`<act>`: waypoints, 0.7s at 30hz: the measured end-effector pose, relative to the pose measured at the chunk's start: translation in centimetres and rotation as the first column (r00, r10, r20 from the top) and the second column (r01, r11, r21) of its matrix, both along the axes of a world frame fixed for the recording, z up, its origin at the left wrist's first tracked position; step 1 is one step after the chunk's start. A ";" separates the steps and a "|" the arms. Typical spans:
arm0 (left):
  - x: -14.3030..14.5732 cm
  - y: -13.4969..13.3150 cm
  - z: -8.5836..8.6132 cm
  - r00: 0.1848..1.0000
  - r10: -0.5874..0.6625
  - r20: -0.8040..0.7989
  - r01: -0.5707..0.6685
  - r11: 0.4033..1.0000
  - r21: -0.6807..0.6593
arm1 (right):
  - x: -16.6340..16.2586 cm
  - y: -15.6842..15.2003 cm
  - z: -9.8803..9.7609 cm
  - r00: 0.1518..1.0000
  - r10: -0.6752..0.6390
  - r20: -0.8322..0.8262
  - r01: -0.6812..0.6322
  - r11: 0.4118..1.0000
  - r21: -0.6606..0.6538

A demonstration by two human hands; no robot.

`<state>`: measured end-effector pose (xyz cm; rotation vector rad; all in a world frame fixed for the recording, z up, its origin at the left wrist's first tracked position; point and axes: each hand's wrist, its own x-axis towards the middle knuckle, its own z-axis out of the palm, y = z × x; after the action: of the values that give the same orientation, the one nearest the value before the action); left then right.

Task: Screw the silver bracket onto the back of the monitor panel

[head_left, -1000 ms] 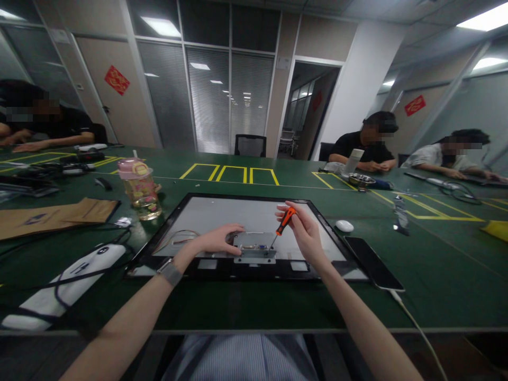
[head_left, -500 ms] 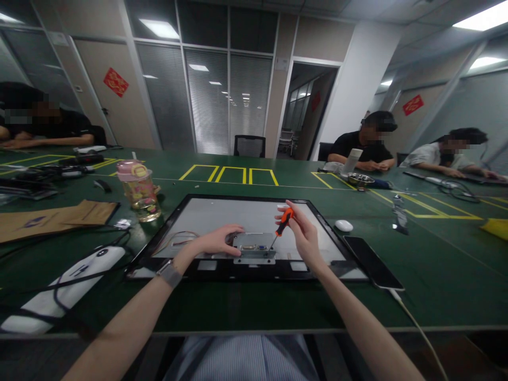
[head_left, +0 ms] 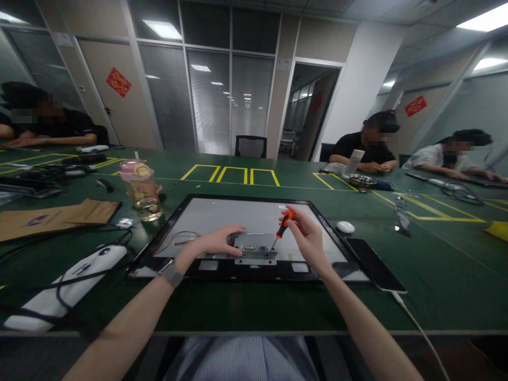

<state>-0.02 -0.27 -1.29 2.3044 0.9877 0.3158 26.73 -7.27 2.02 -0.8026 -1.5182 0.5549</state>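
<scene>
A flat display panel with a black frame lies on the table in front of me. On its near side sits a metal bracket carrying video ports. My left hand grips the bracket's left end, thumb in front and fingers behind. In my right hand is an orange and black screwdriver, held tilted. Its tip reaches down to the bracket's right end, by the ports; the exact contact is too small to make out. Thin wires lie on the panel left of the bracket.
A phone with a cable and a white earbud case lie to the right. Leftward are a pink-lidded bottle, a brown paper envelope and a white device wrapped in black cable. Several people sit across the green table.
The whole view has shifted slightly. My right hand and the screwdriver keep nearly the same pose, and my left hand stays on the bracket.
</scene>
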 end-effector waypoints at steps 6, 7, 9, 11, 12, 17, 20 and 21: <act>0.0 -0.1 0.0 1.000 0.000 0.017 0.000 1.000 -0.011 | -0.1 -0.6 0.2 0.972 -0.143 0.185 0.113 0.979 0.168; 0.0 -0.1 0.0 1.000 0.001 0.020 -0.001 1.000 -0.019 | -0.1 -0.6 0.3 0.973 -0.090 0.215 0.060 0.987 0.146; 0.1 -0.2 0.1 1.000 0.005 0.024 -0.005 0.999 -0.035 | 0.1 -0.6 0.4 0.971 0.023 0.239 -0.042 0.996 0.074; 0.2 -0.3 0.2 1.000 0.004 0.030 -0.002 0.999 -0.047 | 0.3 -0.4 0.7 0.973 0.056 0.225 -0.065 0.997 0.032; 0.2 -0.3 0.3 0.999 0.002 0.033 0.000 0.999 -0.051 | 0.4 -0.4 0.9 0.975 0.033 0.218 -0.041 0.999 0.032; 0.1 0.1 0.0 0.999 -0.008 0.052 0.011 0.998 -0.054 | 0.1 -0.5 2.3 0.988 -0.107 0.108 0.097 0.991 0.094; 0.2 0.3 -0.2 0.998 -0.002 0.067 0.006 0.999 -0.048 | -1.0 -0.5 3.1 0.993 -0.111 0.039 0.106 0.987 0.125; 0.2 0.3 -0.2 0.997 0.001 0.073 0.002 0.999 -0.046 | -1.5 -0.4 3.2 0.995 -0.100 0.023 0.097 0.987 0.130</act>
<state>0.22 0.01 -1.49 2.2357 0.9487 0.3709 25.26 -7.69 5.23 -0.7840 -1.5167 0.3691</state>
